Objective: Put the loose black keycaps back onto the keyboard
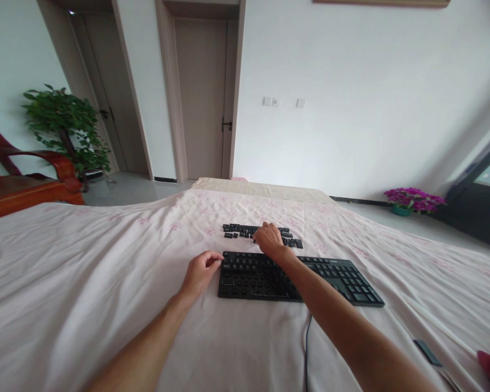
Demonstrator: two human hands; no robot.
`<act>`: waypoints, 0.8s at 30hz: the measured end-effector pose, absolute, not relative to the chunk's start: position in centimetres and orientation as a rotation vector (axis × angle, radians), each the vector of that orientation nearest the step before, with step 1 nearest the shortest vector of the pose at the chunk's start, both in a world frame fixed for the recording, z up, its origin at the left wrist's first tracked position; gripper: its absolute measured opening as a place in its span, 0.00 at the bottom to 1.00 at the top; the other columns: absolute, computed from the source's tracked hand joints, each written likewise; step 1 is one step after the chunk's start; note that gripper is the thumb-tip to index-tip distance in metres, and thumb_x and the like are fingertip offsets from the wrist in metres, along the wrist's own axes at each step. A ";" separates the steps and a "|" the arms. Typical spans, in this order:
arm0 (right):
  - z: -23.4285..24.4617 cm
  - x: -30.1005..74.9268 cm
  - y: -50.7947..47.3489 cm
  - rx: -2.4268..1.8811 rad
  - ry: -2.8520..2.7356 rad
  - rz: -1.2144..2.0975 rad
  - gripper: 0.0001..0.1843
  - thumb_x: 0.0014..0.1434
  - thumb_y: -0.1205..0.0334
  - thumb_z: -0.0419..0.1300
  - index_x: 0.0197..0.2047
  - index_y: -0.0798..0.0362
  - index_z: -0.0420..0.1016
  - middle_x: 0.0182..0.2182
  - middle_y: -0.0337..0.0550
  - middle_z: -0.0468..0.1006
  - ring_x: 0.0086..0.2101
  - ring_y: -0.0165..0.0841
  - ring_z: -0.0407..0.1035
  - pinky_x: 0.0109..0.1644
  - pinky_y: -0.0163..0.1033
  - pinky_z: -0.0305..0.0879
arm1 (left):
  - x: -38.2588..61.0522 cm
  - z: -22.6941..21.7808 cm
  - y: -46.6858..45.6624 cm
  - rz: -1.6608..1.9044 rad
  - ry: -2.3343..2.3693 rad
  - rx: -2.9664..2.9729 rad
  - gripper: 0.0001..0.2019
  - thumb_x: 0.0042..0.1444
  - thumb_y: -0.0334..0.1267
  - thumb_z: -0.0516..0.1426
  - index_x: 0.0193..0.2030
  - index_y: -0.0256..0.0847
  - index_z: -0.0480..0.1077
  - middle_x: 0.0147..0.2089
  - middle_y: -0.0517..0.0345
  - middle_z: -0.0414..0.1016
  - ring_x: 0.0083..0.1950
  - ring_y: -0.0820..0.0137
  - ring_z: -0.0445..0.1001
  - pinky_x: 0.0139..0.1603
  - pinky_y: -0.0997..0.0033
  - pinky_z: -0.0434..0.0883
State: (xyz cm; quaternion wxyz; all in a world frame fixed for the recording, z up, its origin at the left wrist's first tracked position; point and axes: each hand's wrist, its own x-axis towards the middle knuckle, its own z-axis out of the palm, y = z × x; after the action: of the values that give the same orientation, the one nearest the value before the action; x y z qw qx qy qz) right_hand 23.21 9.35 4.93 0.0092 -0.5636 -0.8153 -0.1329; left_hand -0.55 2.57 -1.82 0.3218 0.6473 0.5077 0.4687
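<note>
Under both my grips, the bed (85, 272) spreads wide beneath a pale pink flowered sheet. The black keyboard (253, 280) lies flat on it, just right of my left grip (200, 272) and beneath my right forearm, its cable (307, 348) trailing back toward me. My left grip is narrow, fingers curled in, fingertips touching the keyboard's far left corner; whether it holds anything I cannot tell. My right grip (269, 239) reaches past the keyboard's far edge and rests fingers-down on the rows of loose black keycaps (239, 230), which lie on the sheet just beyond the keyboard; whether it pinches one I cannot tell.
</note>
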 end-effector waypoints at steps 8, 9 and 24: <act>4.7 23.2 9.7 -1.838 -2.511 -0.380 0.11 0.58 0.65 0.55 0.34 0.48 0.80 0.37 0.45 0.80 0.43 0.38 0.64 0.45 0.40 0.50 | -0.5 -1.5 2.4 1.221 1.320 1.711 0.09 0.50 0.38 0.55 0.35 0.40 0.75 0.37 0.57 0.79 0.38 0.67 0.75 0.43 0.71 0.69; 4.6 23.2 9.8 -1.845 -2.513 -0.375 0.11 0.58 0.65 0.56 0.34 0.48 0.80 0.37 0.45 0.80 0.44 0.38 0.64 0.45 0.40 0.50 | -0.5 -1.5 2.4 1.218 1.320 1.716 0.09 0.50 0.38 0.55 0.36 0.40 0.75 0.37 0.57 0.79 0.38 0.68 0.75 0.43 0.71 0.69; 5.1 22.3 8.7 -1.914 -2.477 -0.249 0.10 0.59 0.59 0.57 0.37 0.47 0.80 0.40 0.46 0.79 0.46 0.38 0.67 0.49 0.39 0.53 | -0.5 -1.7 2.7 1.217 1.322 1.712 0.09 0.50 0.37 0.55 0.36 0.40 0.74 0.37 0.57 0.79 0.38 0.68 0.76 0.43 0.71 0.69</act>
State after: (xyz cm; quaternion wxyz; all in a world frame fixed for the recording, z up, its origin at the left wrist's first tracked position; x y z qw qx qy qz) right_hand 22.26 8.72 5.12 0.0005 -0.6095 -0.7888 -0.0793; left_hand -0.54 2.67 -1.75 0.3240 0.6525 0.5041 0.4638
